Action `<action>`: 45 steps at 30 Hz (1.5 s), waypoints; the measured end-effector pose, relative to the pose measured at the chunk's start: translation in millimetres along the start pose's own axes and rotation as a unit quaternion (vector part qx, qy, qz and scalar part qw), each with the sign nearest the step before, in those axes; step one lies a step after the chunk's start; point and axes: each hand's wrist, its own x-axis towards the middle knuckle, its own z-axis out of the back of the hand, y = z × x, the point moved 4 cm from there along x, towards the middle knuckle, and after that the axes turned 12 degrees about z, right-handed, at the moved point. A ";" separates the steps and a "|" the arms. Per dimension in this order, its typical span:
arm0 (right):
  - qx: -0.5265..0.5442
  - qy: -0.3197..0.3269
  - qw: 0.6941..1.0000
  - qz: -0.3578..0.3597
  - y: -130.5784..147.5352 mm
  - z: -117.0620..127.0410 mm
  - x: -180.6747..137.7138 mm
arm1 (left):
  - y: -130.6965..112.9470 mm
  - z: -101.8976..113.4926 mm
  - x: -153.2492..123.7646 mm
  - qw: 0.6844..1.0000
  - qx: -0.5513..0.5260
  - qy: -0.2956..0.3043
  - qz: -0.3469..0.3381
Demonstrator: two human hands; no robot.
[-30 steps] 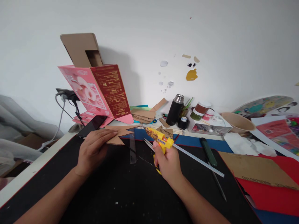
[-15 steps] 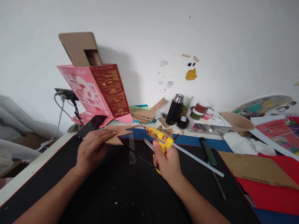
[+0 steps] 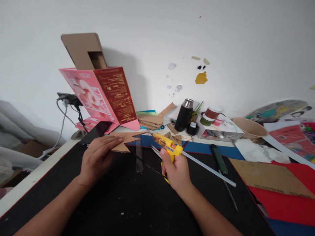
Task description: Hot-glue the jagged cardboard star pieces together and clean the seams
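My right hand (image 3: pixel 177 170) is wrapped around the grip of a yellow hot glue gun (image 3: pixel 167 144). A long translucent glue stick (image 3: pixel 209 168) juts from the gun's back end. Its nozzle points left, close to the tip of a brown cardboard piece (image 3: pixel 120 147) with pointed, star-like ends. Whether nozzle and cardboard touch, I cannot tell. My left hand (image 3: pixel 99 155) grips that piece from the left, fingers together over it and covering part of it. Scissors (image 3: pixel 156 151) lie partly hidden behind the glue gun. A clear ruler (image 3: pixel 139 155) lies between my hands.
On the black mat (image 3: pixel 110 203) at right lie a green-handled tool (image 3: pixel 219 159) and a dark pen-like stick (image 3: pixel 231 195). A phone (image 3: pixel 97 132) sits by a pink box (image 3: pixel 91 95). Behind are a black flask (image 3: pixel 183 116), paint jars (image 3: pixel 212 114) and cardboard scraps (image 3: pixel 150 120).
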 end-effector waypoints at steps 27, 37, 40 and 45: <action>-0.337 0.368 0.843 0.200 5.7 -55.9 -22.5 | 9.5 9.5 6.6 0.999 0.006 -0.052 0.015; -0.193 0.341 0.899 0.196 5.7 -42.2 -16.2 | 3.5 1.9 2.4 1.000 -0.002 -0.021 -0.003; -0.118 0.299 0.932 0.168 4.7 -38.3 -12.8 | 1.6 -0.3 1.2 1.000 -0.006 -0.010 -0.005; -0.047 0.162 0.981 0.101 -0.1 -21.4 -0.4 | -6.4 -2.1 -0.7 1.000 -0.022 0.015 -0.008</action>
